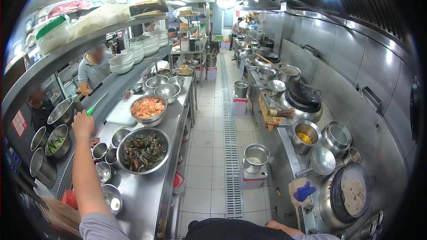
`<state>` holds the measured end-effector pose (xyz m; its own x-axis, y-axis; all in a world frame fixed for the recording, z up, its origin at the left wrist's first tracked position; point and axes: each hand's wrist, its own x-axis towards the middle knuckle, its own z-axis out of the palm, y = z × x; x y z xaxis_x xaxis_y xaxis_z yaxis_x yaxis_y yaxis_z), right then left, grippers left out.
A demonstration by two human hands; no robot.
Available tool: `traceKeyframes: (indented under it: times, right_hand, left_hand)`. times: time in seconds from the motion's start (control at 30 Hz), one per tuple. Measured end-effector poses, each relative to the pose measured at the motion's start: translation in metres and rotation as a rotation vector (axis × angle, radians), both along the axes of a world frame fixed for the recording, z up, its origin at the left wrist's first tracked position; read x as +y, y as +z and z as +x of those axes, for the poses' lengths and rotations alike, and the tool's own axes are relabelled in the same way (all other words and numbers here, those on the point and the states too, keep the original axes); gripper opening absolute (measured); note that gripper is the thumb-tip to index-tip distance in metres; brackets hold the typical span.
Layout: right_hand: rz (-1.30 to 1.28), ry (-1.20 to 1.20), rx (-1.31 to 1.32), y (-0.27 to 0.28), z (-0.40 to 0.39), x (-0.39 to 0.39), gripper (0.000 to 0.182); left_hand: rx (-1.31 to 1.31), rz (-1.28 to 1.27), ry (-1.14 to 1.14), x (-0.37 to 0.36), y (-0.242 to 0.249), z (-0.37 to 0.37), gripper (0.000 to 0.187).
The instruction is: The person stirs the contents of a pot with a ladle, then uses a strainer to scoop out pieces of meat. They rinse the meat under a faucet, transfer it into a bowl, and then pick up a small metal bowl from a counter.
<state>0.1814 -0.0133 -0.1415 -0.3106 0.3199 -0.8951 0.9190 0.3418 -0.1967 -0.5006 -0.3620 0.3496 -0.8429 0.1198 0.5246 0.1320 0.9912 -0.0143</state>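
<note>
My left hand (83, 126) is raised over the steel counter, its fingers closed around the green handle of a knife (90, 110). The blade points up and away, close to the patterned metal shelf (116, 82). Right of the hand, a white cutting board (122, 113) lies on the counter. Beyond it stands a steel bowl of peeled, orange-pink shrimp (148, 107). Nearer to me sits a large bowl of dark mussels (144, 151). Only part of my right forearm (284, 228) shows at the bottom edge; the right hand is out of sight.
Several small steel bowls (103, 172) line the counter. Stacked plates (121, 63) stand on the shelf, and a person (94, 66) is behind it. Across the tiled aisle (200, 151), the stove line holds woks (351, 191), pots (306, 137) and a skimmer (322, 161). A pot (256, 158) stands in the aisle.
</note>
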Motion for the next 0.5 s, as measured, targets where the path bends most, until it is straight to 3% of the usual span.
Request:
traceKeyframes:
  times: [0.1, 0.23, 0.3, 0.5]
  right_hand:
    - [0.057, 0.109, 0.072, -0.021, 0.01, 0.001, 0.046]
    - [0.139, 0.189, 0.088, -0.038, 0.01, -0.001, 0.049]
    - [0.063, 0.375, 0.065, -0.047, 0.009, 0.004, 0.052]
    - [0.144, 0.141, 0.075, -0.026, 0.003, -0.01, 0.051]
  left_hand:
    - [0.004, -0.008, -0.004, -0.001, -0.002, -0.001, 0.031]
    - [0.006, 0.005, 0.002, -0.002, -0.003, -0.007, 0.032]
    - [0.011, 0.003, -0.005, -0.001, -0.002, -0.005, 0.032]
    - [0.006, 0.004, -0.002, -0.001, -0.001, -0.002, 0.032]
